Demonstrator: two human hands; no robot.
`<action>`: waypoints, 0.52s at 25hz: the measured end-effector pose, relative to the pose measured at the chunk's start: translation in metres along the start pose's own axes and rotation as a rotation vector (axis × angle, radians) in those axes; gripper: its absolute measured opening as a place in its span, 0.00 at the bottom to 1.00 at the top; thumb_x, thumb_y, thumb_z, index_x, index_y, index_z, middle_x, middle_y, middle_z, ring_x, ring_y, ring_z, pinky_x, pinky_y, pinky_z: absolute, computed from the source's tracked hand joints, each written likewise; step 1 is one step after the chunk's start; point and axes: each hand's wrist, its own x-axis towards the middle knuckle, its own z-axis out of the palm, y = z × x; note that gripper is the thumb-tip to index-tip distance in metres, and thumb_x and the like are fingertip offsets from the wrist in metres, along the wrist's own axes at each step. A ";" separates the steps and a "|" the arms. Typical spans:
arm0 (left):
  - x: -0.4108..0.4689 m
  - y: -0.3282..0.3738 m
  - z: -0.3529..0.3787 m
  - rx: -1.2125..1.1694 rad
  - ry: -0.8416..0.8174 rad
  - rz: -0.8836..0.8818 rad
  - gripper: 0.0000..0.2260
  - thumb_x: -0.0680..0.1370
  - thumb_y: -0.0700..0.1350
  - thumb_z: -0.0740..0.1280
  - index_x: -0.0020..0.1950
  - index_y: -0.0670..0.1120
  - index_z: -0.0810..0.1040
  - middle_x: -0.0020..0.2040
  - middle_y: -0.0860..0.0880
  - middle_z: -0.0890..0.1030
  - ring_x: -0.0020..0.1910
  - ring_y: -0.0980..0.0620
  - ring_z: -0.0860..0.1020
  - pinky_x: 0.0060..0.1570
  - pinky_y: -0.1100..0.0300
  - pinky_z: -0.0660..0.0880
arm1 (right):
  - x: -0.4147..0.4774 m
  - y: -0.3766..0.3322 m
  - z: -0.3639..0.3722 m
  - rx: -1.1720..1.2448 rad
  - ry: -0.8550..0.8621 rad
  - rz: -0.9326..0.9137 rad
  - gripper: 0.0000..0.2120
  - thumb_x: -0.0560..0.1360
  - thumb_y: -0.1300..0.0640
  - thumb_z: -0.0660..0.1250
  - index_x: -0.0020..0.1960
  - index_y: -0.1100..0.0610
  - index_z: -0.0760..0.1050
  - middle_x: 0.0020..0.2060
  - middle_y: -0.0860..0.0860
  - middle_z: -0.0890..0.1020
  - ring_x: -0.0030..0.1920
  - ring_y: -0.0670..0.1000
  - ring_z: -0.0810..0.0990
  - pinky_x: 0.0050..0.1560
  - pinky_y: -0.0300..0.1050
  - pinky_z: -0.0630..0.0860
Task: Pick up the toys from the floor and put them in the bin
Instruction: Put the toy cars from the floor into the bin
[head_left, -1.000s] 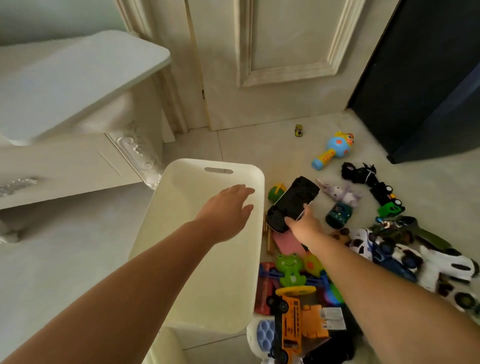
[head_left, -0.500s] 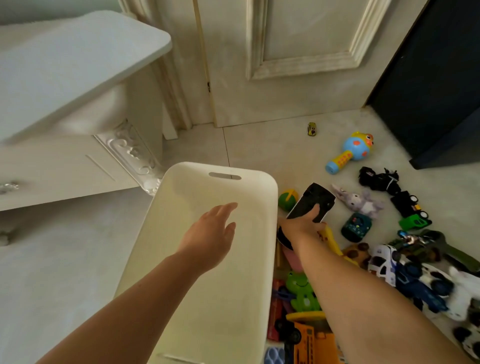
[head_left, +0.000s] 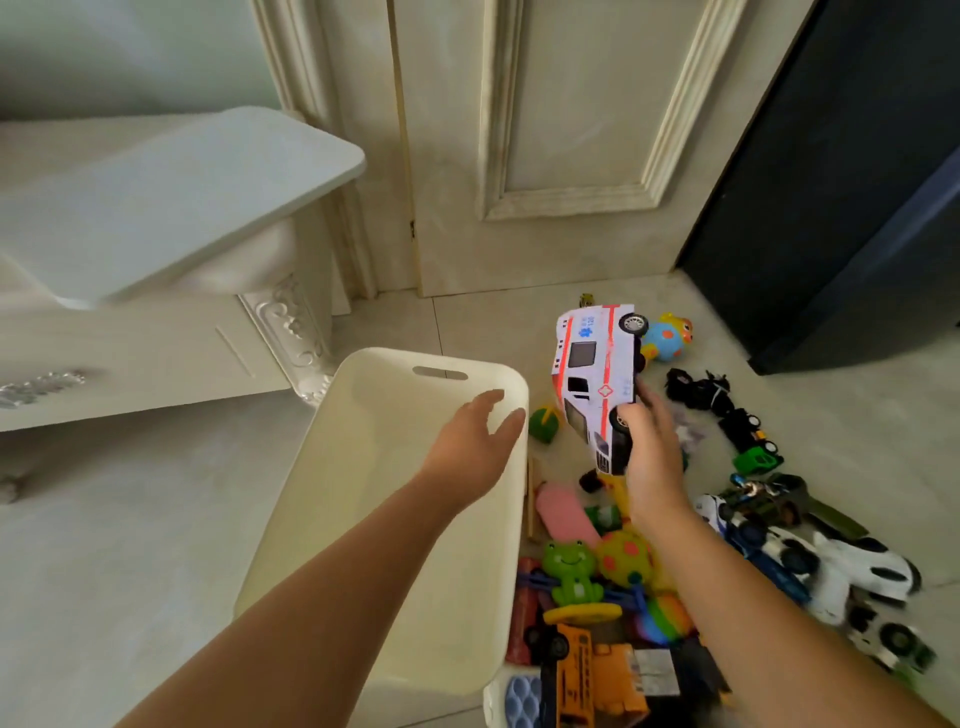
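My right hand (head_left: 652, 457) grips a white toy ambulance (head_left: 597, 379) with red stripes, lifted off the floor and tilted on its side just right of the bin. The cream plastic bin (head_left: 363, 519) stands on the floor at centre and looks empty. My left hand (head_left: 475, 447) hovers over the bin's right rim with fingers relaxed, holding nothing. Toys lie on the floor right of the bin: a green frog (head_left: 571, 569), an orange truck (head_left: 597, 675), a white race car (head_left: 862, 566), a blue-and-orange rattle (head_left: 667, 340).
A white cabinet (head_left: 156, 338) with a rounded top stands at the left. A cream panelled door (head_left: 571, 156) closes the back. A dark cupboard (head_left: 841, 208) fills the right. Black and green toy cars (head_left: 737, 426) and a small yellow car (head_left: 586, 300) lie near the door.
My right hand has lifted the ambulance off the floor and turned it so its white side shows. My left hand stays over the bin's right side.
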 end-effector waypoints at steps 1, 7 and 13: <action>-0.001 0.009 -0.002 -0.234 -0.023 -0.104 0.29 0.77 0.63 0.61 0.74 0.50 0.66 0.71 0.50 0.71 0.68 0.49 0.71 0.68 0.55 0.65 | -0.005 -0.015 0.001 0.068 -0.083 -0.002 0.21 0.71 0.52 0.64 0.64 0.51 0.76 0.53 0.49 0.84 0.54 0.51 0.82 0.51 0.47 0.77; -0.005 0.012 -0.044 -1.143 -0.215 -0.259 0.26 0.75 0.62 0.63 0.69 0.50 0.74 0.62 0.45 0.81 0.62 0.43 0.78 0.61 0.45 0.75 | -0.034 -0.048 0.041 0.181 -0.562 0.370 0.18 0.76 0.52 0.56 0.57 0.56 0.80 0.53 0.54 0.83 0.50 0.54 0.80 0.52 0.51 0.74; 0.000 -0.047 -0.045 -1.149 0.077 -0.679 0.14 0.74 0.44 0.68 0.58 0.43 0.76 0.49 0.39 0.83 0.49 0.39 0.82 0.49 0.41 0.80 | -0.021 -0.021 0.074 -0.309 -0.319 0.035 0.06 0.77 0.46 0.62 0.50 0.44 0.77 0.51 0.45 0.82 0.53 0.46 0.80 0.57 0.47 0.76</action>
